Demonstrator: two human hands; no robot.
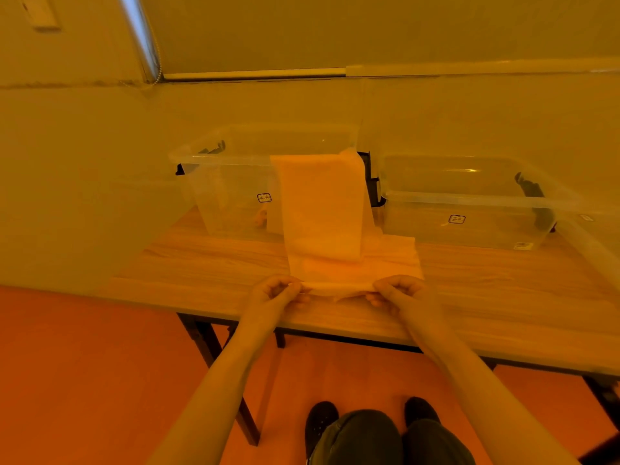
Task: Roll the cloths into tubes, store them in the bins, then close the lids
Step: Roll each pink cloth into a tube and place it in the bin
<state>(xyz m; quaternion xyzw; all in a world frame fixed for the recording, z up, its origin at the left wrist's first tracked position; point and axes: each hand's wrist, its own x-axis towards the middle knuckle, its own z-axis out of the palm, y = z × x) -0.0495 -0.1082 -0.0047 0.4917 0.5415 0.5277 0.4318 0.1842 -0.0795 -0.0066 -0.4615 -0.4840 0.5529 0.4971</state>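
Both hands pinch the cloth's near edge: left hand [275, 292], right hand [399, 292].
Roll toward 12 o'clock, keeping your 2 ends level and tight; the cloth [322, 209] runs from the table [201, 263] up over the left bin [228, 156].

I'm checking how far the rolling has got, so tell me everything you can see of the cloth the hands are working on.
The cloth is a long, thin, pale strip that looks like soft fabric under orange light. Its far end drapes over the front rim of the left bin; it runs down the bin's front wall and onto the wooden table, lying over another flat cloth. The left hand and right hand pinch its near edge, which is just curled into a first narrow roll.
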